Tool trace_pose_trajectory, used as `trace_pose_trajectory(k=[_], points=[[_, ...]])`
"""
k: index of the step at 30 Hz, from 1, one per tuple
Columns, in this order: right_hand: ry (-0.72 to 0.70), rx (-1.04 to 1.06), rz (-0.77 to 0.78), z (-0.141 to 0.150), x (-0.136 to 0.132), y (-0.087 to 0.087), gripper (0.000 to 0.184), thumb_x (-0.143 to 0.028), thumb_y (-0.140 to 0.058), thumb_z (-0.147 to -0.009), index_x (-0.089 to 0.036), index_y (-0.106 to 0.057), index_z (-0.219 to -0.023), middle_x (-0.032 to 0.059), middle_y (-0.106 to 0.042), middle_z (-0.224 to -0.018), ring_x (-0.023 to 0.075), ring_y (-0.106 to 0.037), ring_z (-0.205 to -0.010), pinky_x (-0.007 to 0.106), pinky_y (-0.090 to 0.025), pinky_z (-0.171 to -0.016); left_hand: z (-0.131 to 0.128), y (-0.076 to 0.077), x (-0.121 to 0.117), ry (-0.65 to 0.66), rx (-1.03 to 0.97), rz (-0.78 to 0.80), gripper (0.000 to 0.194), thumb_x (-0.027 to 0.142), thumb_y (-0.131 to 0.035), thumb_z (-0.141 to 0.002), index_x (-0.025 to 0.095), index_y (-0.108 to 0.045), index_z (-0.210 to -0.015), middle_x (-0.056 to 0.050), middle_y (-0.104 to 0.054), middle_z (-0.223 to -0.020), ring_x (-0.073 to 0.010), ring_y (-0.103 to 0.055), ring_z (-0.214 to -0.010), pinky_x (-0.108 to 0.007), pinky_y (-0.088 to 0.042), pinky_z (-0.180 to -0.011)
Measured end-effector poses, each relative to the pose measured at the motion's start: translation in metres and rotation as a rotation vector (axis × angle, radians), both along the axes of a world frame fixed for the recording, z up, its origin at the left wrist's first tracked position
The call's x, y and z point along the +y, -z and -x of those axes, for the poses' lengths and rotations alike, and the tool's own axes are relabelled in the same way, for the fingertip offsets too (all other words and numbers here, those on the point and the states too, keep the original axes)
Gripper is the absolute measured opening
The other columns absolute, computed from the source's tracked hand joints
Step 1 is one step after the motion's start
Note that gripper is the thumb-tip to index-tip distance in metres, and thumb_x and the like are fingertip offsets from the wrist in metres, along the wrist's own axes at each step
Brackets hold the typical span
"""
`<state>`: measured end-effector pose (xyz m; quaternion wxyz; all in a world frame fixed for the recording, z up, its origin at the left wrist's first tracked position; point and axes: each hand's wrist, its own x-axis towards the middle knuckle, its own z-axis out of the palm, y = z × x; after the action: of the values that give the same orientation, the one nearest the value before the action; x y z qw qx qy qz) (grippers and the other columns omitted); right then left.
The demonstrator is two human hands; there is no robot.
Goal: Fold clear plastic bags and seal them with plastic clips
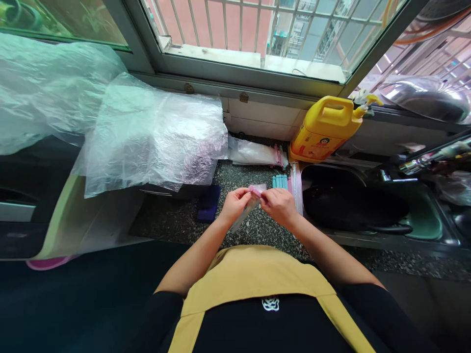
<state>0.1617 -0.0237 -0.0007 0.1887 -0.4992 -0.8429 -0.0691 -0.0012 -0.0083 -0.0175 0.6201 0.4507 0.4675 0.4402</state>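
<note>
My left hand (237, 202) and my right hand (279, 203) meet above the speckled counter, fingers pinched on opposite ends of a small pink bag clip (255, 191). A clear plastic bag (241, 220) hangs below the clip as a narrow strip, partly hidden by the fingers. Just beyond my right hand, several teal bag clips (279, 181) lie side by side, with pink ones (289, 184) beside them. Farther back, flat clear plastic bags (252, 153) lie with pink clips at their right end.
A large clear plastic sheet (154, 132) covers the counter's left side. A dark blue box (208, 203) lies near my left hand. At the back right stands a yellow detergent jug (324, 130). The sink (429, 211) on the right holds a black wok (353, 201).
</note>
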Motion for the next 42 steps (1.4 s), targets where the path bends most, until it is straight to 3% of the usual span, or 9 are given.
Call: trace_pose_trajectory(k=[4,7,10,13,16,21,27,32,42], points=[[-0.001,0.016,0.052,0.001,0.001,0.006,0.021,-0.022,-0.047,-0.085,-0.016,-0.062,-0.072,0.0073,-0.066,-0.068,0.0171,-0.055,-0.064,0.03,-0.032,-0.064,0.005,0.016,0.002,-0.005,0.116,-0.071,0.017,0.029,-0.058,-0.072,0.016,-0.069,-0.074,-0.002,-0.069,-0.072,-0.0152,-0.059,-0.068,-0.025,-0.046,-0.068],[-0.013,0.034,0.052,0.002,0.001,0.012,0.018,-0.021,-0.049,-0.083,-0.016,-0.063,-0.073,0.0066,-0.067,-0.068,0.0168,-0.056,-0.065,0.029,-0.033,-0.064,0.019,0.039,0.01,-0.084,0.452,-0.095,0.017,0.024,-0.054,-0.076,0.017,-0.068,-0.071,-0.004,-0.069,-0.072,-0.0174,-0.06,-0.071,-0.028,-0.044,-0.074],[-0.021,0.054,0.024,0.002,-0.001,0.016,0.016,-0.02,-0.05,-0.082,-0.016,-0.063,-0.074,0.0054,-0.066,-0.066,0.0158,-0.056,-0.064,0.028,-0.034,-0.064,0.034,0.065,0.016,-0.15,0.765,-0.015,0.014,0.018,-0.055,-0.075,0.018,-0.068,-0.069,-0.006,-0.07,-0.073,-0.0213,-0.061,-0.079,-0.036,-0.04,-0.088],[-0.019,0.052,-0.003,0.001,-0.004,0.017,0.016,-0.02,-0.051,-0.082,-0.016,-0.063,-0.073,0.0042,-0.067,-0.064,0.0151,-0.057,-0.062,0.028,-0.034,-0.062,0.041,0.081,0.016,-0.174,0.811,0.026,0.014,0.016,-0.056,-0.074,0.018,-0.066,-0.065,-0.006,-0.069,-0.069,-0.0237,-0.061,-0.084,-0.044,-0.031,-0.098],[-0.017,0.05,-0.041,-0.002,-0.005,0.016,0.015,-0.02,-0.052,-0.081,-0.017,-0.063,-0.072,0.003,-0.066,-0.063,0.0143,-0.057,-0.06,0.027,-0.034,-0.061,0.035,0.084,0.012,-0.158,0.778,0.016,0.015,0.017,-0.054,-0.076,0.018,-0.065,-0.066,-0.005,-0.068,-0.07,-0.0223,-0.061,-0.083,-0.043,-0.033,-0.097],[-0.044,0.056,-0.09,-0.004,-0.005,0.013,0.013,-0.019,-0.053,-0.081,-0.017,-0.062,-0.071,0.0024,-0.066,-0.062,0.0138,-0.057,-0.06,0.026,-0.035,-0.061,0.014,0.065,0.009,-0.029,0.597,-0.043,0.017,0.023,-0.051,-0.078,0.015,-0.064,-0.069,-0.002,-0.065,-0.068,-0.0154,-0.057,-0.068,-0.026,-0.044,-0.07],[-0.091,0.069,-0.149,-0.001,-0.004,0.005,0.013,-0.018,-0.054,-0.08,-0.017,-0.06,-0.069,0.0018,-0.066,-0.063,0.0138,-0.055,-0.059,0.027,-0.035,-0.061,0.005,0.024,0.007,0.014,0.095,-0.055,0.023,0.037,-0.059,-0.07,0.014,-0.063,-0.069,-0.001,-0.063,-0.067,-0.0132,-0.053,-0.065,-0.024,-0.042,-0.064],[-0.113,0.082,-0.192,-0.001,-0.004,-0.006,0.013,-0.019,-0.053,-0.081,-0.017,-0.059,-0.071,0.0019,-0.066,-0.064,0.014,-0.054,-0.06,0.027,-0.034,-0.061,0.009,-0.005,0.008,0.038,-0.051,0.012,0.032,0.044,-0.07,-0.059,0.014,-0.062,-0.066,0.001,-0.059,-0.064,-0.0107,-0.049,-0.062,-0.022,-0.038,-0.06],[-0.164,0.061,-0.258,0.001,-0.002,-0.024,0.013,-0.02,-0.051,-0.085,-0.017,-0.058,-0.074,0.002,-0.066,-0.067,0.0142,-0.052,-0.063,0.028,-0.033,-0.062,0.015,-0.022,0.01,0.098,-0.142,0.069,0.029,0.039,-0.072,-0.058,0.014,-0.06,-0.067,0.003,-0.054,-0.06,-0.0073,-0.042,-0.055,-0.02,-0.031,-0.054]])
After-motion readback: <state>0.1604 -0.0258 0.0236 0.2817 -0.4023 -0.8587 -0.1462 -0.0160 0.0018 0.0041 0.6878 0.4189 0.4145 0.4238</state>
